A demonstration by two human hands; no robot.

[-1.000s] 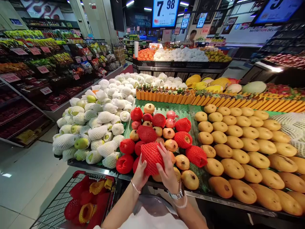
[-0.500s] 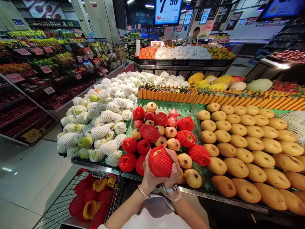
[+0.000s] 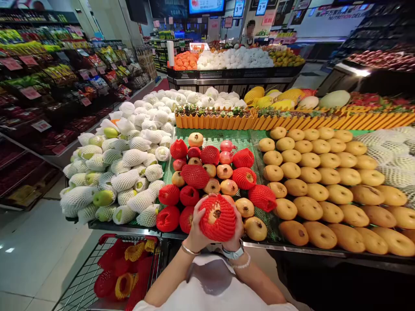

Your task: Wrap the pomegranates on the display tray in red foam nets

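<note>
A pomegranate (image 3: 218, 218) in a red foam net sits between my two hands, its crown end showing through the net's opening. My left hand (image 3: 195, 229) wraps its left side, and my right hand (image 3: 238, 229) wraps the right side; both are closed on it. The fruit is held above the front edge of the display. Just beyond lie more pomegranates, some bare, like one pale fruit (image 3: 255, 228), and some in red nets, like one netted fruit (image 3: 262, 198). They rest on a green mat (image 3: 207, 136).
White-netted pears (image 3: 132, 160) are heaped on the left, and mangoes (image 3: 309, 175) lie in rows on the right. A small orange fence (image 3: 214, 122) with plants runs behind. Below left, a wire cart (image 3: 79, 276) holds red and yellow foam nets (image 3: 113, 255). A person (image 3: 250, 34) stands far back.
The pomegranate has been turned so that its crown end faces me more. My right hand has shifted lower along its side. My view has tilted down and turned slightly right.
</note>
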